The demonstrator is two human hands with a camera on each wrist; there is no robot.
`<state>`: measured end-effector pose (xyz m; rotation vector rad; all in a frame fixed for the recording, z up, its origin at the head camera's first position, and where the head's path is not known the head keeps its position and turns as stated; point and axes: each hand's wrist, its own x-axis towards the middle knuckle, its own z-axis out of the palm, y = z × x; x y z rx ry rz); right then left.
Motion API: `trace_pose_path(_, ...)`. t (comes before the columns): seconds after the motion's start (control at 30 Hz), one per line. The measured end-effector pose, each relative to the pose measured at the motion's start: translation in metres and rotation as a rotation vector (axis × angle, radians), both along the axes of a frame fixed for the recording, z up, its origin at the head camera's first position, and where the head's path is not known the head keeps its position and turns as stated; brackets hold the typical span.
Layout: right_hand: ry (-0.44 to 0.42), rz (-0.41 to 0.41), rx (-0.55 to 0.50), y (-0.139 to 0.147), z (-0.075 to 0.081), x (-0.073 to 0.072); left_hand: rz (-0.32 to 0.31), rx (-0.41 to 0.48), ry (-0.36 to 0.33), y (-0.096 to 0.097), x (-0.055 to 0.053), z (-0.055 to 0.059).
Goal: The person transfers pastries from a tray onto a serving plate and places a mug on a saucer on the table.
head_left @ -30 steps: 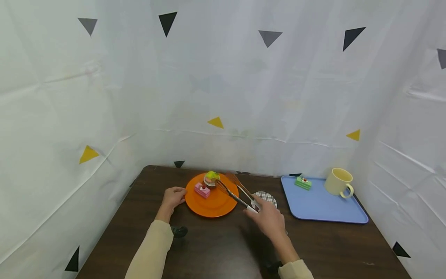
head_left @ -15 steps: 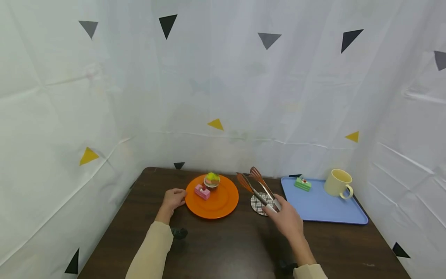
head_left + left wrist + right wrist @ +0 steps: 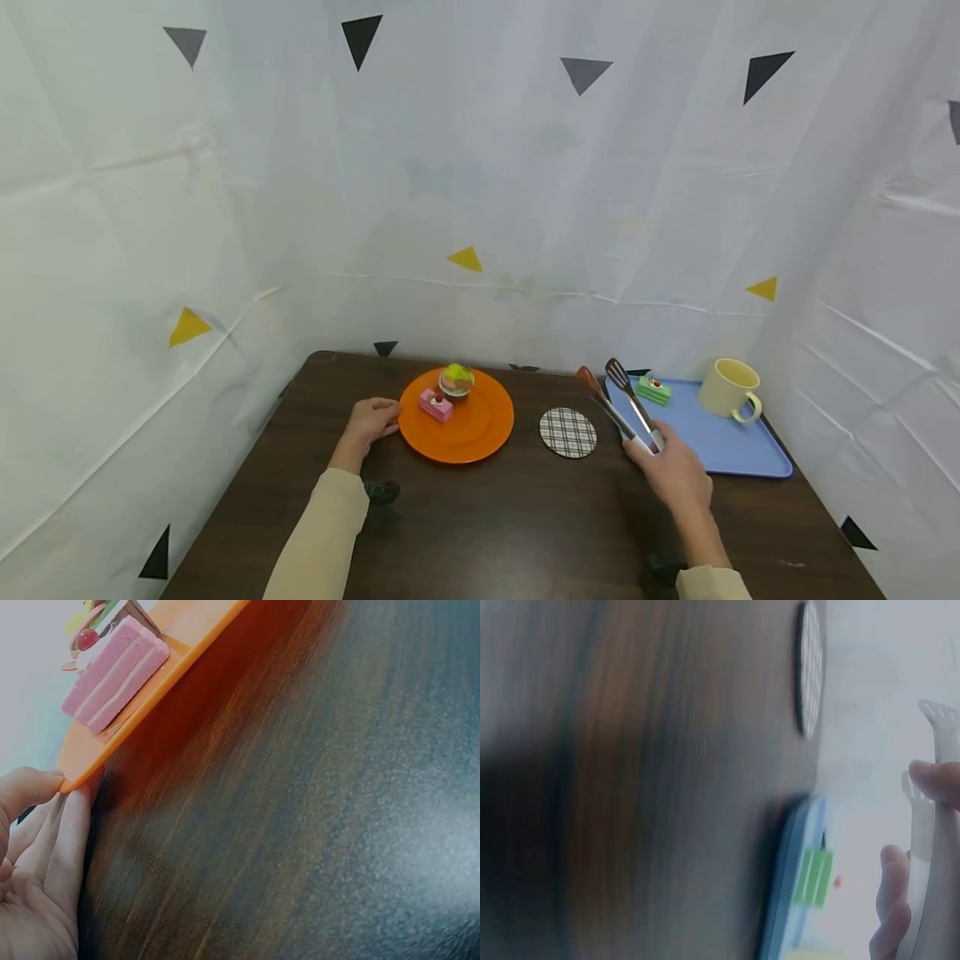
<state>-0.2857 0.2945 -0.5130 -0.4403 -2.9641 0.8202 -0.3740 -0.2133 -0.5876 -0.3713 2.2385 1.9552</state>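
My left hand [image 3: 372,421] pinches the left rim of an orange plate [image 3: 480,437], thumb above and fingers below in the left wrist view. On the plate are a pink cake slice [image 3: 116,675] with a red cherry and a cupcake [image 3: 456,379] topped in yellow-green. My right hand [image 3: 673,467] grips metal tongs [image 3: 633,417] whose brown slotted tips are spread apart, with nothing between them. The tips hang near the left edge of a blue tray [image 3: 720,442]. A green cake slice [image 3: 653,391] sits at the tray's back left, just right of the tips.
A yellow mug [image 3: 727,389] stands at the tray's back right. Between plate and tray lies a round checked coaster [image 3: 567,432] on the dark wooden table [image 3: 480,533]. White sheeting [image 3: 480,167] with printed triangles hangs behind and at both sides.
My right hand has carried the tongs rightward from above the plate, past the coaster, to the tray's left edge. My left hand stays at the plate's rim.
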Motion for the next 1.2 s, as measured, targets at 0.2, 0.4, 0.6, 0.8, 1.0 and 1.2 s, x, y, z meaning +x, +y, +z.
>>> trace_pose_path(0.2, -0.015, -0.065, 0.009, 0.038, -0.005, -0.005, 0.005, 0.001, -0.002, 0.002, 0.001, 0.002)
trace_pose_path(0.4, -0.082, -0.13, 0.055, 0.066, -0.007, -0.01, 0.018, 0.02, -0.005, 0.003, 0.001, 0.002)
trace_pose_path(0.6, -0.124, -0.149, 0.111, 0.086, -0.005, -0.015, 0.02, 0.004, -0.011, 0.001, -0.001, 0.0)
trace_pose_path(0.8, -0.15, -0.129, 0.162, 0.099, -0.001, -0.024, 0.029, 0.001, -0.006, 0.001, 0.0, 0.004)
trace_pose_path(1.0, -0.175, -0.087, 0.174, 0.11, 0.003, -0.033, 0.032, 0.002, -0.007, 0.002, -0.002, 0.003)
trace_pose_path(1.2, -0.205, -0.064, 0.173, 0.113, 0.004, -0.045, 0.042, -0.008, -0.016, 0.001, -0.004, 0.0)
